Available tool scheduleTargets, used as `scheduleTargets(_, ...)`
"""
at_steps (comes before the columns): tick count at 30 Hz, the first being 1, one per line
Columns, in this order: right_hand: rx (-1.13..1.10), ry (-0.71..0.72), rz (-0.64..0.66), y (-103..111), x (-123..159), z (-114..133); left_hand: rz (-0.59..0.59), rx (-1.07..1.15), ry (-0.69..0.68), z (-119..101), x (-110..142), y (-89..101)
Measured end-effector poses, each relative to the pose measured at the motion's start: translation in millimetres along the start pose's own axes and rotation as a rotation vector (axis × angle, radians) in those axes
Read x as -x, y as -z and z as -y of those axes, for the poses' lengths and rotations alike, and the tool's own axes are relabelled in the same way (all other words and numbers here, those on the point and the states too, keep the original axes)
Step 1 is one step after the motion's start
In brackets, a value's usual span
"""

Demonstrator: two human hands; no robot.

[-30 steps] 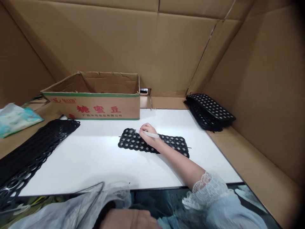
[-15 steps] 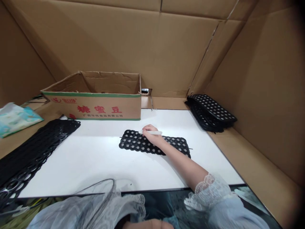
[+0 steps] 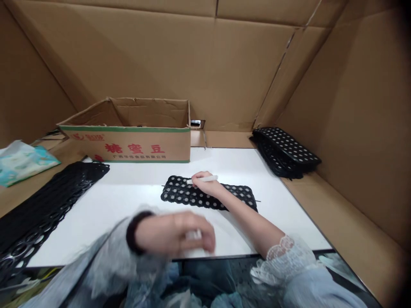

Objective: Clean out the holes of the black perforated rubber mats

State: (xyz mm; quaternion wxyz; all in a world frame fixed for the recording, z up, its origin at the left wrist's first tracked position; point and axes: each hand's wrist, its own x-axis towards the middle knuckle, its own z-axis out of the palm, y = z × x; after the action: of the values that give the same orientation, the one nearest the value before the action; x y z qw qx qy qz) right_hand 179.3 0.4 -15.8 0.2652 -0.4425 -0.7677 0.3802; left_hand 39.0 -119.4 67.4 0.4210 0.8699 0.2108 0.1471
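A black perforated mat [image 3: 189, 194] lies flat in the middle of the white table [image 3: 122, 209]. My right hand [image 3: 205, 185] rests on its far edge, closed round a white pen-like tool [image 3: 207, 178] whose tip points left. My left hand [image 3: 178, 234] hovers blurred over the near table edge, fingers curled on a small white thing I cannot make out. A dark band circles that wrist, and both arms wear pale lace-cuffed sleeves.
An open cardboard box [image 3: 131, 143] with red lettering stands at the back left. A stack of black perforated mats [image 3: 285, 150] sits at the back right, another long stack [image 3: 41, 205] at the left. A tissue pack [image 3: 22, 160] lies far left. Cardboard walls enclose the space.
My left hand has risen from below the table edge into view over the near side of the table. My right hand with the white tool has shifted slightly right along the mat.
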Motion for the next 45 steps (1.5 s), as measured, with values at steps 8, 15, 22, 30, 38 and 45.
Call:
scheduleTargets(8, -0.024, 0.004, 0.131, 16, -3, 5, -0.663, -0.407, 0.556, 119, -11, 51.6)
scheduleTargets(15, -0.04, 0.08, 0.039, 3, 9, 0, -0.511, -0.199, 0.472, 131, -1, 50.8)
scheduleTargets(22, -0.055, 0.138, 0.064, -1, 10, -1, -0.384, 0.155, 0.404, 133, 0, 57.4)
scheduleTargets(30, 0.014, 0.219, -0.129, 6, 9, 1, -0.535, 0.593, 0.389, 136, 4, 61.6)
scheduleTargets(38, 0.044, 0.229, -0.323, 16, 8, 3, -0.301, 0.954, 0.394, 137, -3, 55.4)
scheduleTargets(45, 0.072, 0.249, -0.34, 13, 9, 0, -0.371, 1.044, 0.32, 149, -12, 57.6)
